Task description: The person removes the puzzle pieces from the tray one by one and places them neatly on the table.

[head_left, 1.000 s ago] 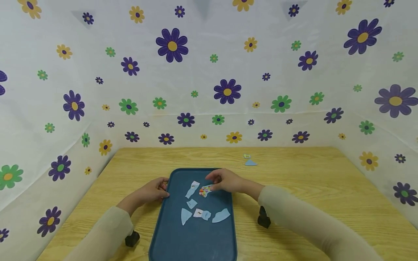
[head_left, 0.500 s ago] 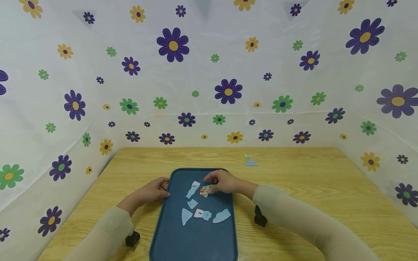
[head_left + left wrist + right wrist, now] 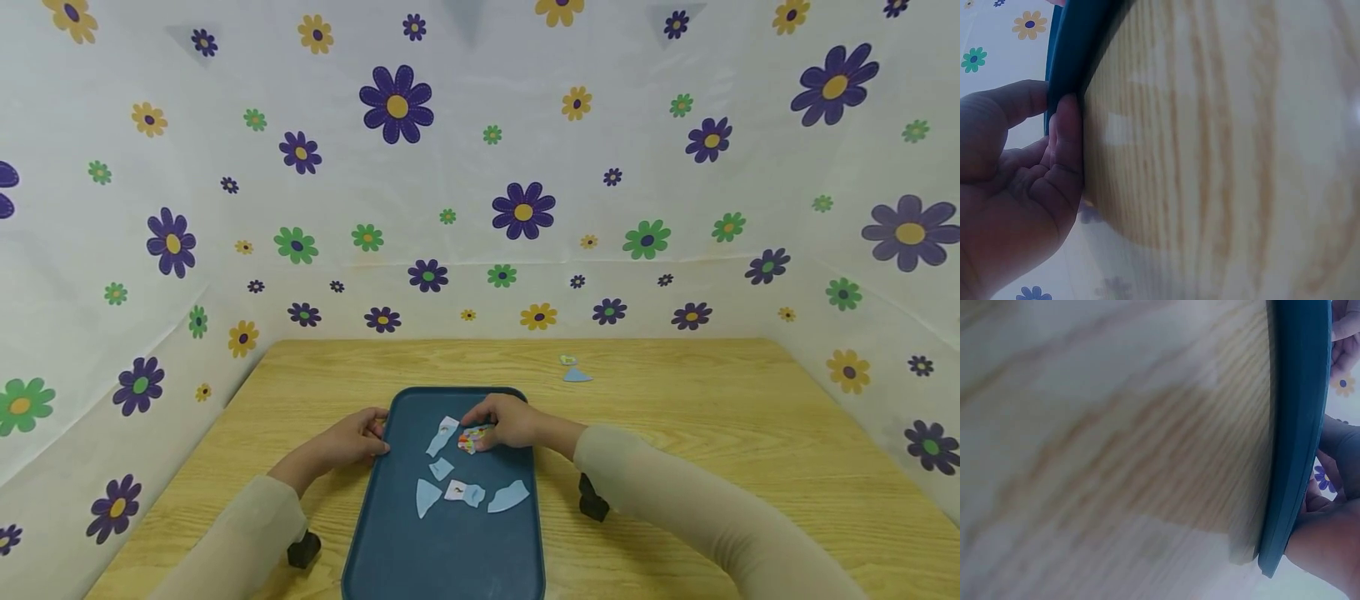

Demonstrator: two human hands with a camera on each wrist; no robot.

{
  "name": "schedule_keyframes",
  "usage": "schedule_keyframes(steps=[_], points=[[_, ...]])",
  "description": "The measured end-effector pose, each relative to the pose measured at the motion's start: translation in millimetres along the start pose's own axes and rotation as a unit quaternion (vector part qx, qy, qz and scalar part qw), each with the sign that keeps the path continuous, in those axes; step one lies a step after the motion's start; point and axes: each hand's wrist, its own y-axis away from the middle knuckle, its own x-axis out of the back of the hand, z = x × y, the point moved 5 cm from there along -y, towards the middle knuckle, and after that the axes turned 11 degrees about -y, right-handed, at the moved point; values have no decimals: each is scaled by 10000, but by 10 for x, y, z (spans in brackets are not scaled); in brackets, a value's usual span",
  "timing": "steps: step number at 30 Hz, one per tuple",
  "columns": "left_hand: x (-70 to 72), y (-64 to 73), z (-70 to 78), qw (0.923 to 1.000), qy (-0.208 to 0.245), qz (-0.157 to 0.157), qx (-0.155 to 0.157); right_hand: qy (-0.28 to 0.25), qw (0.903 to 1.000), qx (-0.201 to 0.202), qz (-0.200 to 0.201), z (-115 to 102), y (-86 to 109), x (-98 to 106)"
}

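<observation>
My left hand (image 3: 354, 440) grips the left rim of the dark blue tray (image 3: 442, 567); in the left wrist view its thumb is on one side of the tray wall (image 3: 1072, 56) and its fingers on the other. Over the tray's far right part, my right hand (image 3: 512, 421) holds a multicoloured puzzle piece (image 3: 470, 438) between curved fingers and thumb, low over the tray floor. Just left of it lies a pale blue and white piece (image 3: 442, 436). In the right wrist view the tray's side hides much of the right hand (image 3: 1329, 531).
Nearer on the tray lie a small blue piece (image 3: 441, 469), a triangular piece (image 3: 427, 497), a pair of joined pieces (image 3: 465, 492) and a curved piece (image 3: 508, 497). Beyond the tray, a blue piece (image 3: 577, 375) and a small yellow-green piece (image 3: 567, 360) rest on the wooden table (image 3: 675, 417).
My right hand has shifted slightly left and lower over the multicoloured piece, its fingertips now closer to the pale piece on the left. My left hand and the tray have stayed put.
</observation>
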Motion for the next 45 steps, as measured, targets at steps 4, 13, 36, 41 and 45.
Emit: schedule_keyframes(steps=[4,13,36,41,45], points=[[-4,-5,-4,10000,8,19,32,14,10000,81,-54,-11,13,-6],[-3,-14,-13,10000,25,10,6,168,9998,129,-39,1,11,-2],[2,2,1,10000,13,57,52,161,9990,313,264,-29,61,39],[11,10,31,10000,-57,48,37,8,9987,193,467,-3,87,114],[6,12,30,10000,-48,32,45,-96,9981,77,597,-3,132,164]])
